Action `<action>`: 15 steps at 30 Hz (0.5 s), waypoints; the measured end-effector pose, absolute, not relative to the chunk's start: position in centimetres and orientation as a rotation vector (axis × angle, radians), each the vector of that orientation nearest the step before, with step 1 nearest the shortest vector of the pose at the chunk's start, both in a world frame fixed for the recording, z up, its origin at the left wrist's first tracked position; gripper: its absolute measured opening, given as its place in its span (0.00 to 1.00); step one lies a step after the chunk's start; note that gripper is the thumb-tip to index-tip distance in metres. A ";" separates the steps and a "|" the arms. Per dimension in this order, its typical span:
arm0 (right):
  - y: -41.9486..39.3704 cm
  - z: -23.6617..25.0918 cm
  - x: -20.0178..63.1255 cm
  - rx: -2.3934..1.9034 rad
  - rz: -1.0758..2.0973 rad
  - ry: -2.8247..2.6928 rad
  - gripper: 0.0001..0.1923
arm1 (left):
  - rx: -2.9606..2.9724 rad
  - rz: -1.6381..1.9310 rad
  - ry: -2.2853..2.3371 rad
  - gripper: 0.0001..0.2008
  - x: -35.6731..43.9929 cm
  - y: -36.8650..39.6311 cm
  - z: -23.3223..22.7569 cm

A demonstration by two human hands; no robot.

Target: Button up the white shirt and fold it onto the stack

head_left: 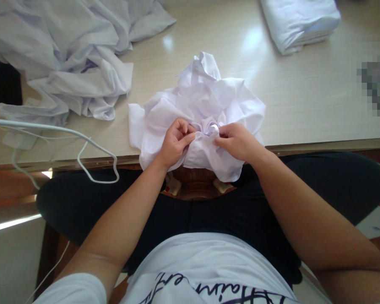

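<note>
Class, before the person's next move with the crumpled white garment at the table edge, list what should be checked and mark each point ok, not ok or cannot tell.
1. Left hand grips the white garment: ok, fingers pinch the cloth.
2. Right hand grips it too: ok, pinching close beside the left.
3. Garment fully supported by the table: not ok, its lower part hangs over the edge.
4. Garment apart from the loose cloth pile: ok, bare table between them.
5. White cable clear of the hands: ok, off to the left.
6. Folded stack undisturbed: ok.
</note>
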State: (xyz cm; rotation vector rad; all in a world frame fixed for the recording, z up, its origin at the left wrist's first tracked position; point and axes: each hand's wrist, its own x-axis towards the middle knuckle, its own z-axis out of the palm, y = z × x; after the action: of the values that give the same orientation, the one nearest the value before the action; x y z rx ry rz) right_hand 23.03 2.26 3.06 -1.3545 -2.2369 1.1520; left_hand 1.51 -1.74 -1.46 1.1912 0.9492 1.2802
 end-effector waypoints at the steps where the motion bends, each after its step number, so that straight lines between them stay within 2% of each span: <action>1: 2.3 2.9 23.0 -1.353 1.131 -2.236 0.10 | 1.227 1.276 0.971 0.19 1.5 -1.7 -1.5; 6: 2.0 2.4 23.0 -1.351 0.943 -2.131 0.05 | 1.607 1.165 1.137 0.15 1.9 -2.2 -0.8; 11: 0.6 2.4 22.8 -1.159 0.751 -2.079 0.14 | 2.174 0.929 1.251 0.16 3.0 -3.0 -1.1; 15: -0.5 3.1 22.2 -0.909 0.647 -2.225 0.18 | 2.399 0.821 1.201 0.12 3.6 -3.3 -2.5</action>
State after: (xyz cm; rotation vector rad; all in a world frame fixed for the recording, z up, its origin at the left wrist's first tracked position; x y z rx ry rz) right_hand 22.23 -0.50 3.11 -0.9086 -2.2251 0.6471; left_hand 3.60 -3.29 -2.49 2.3986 1.2010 0.8207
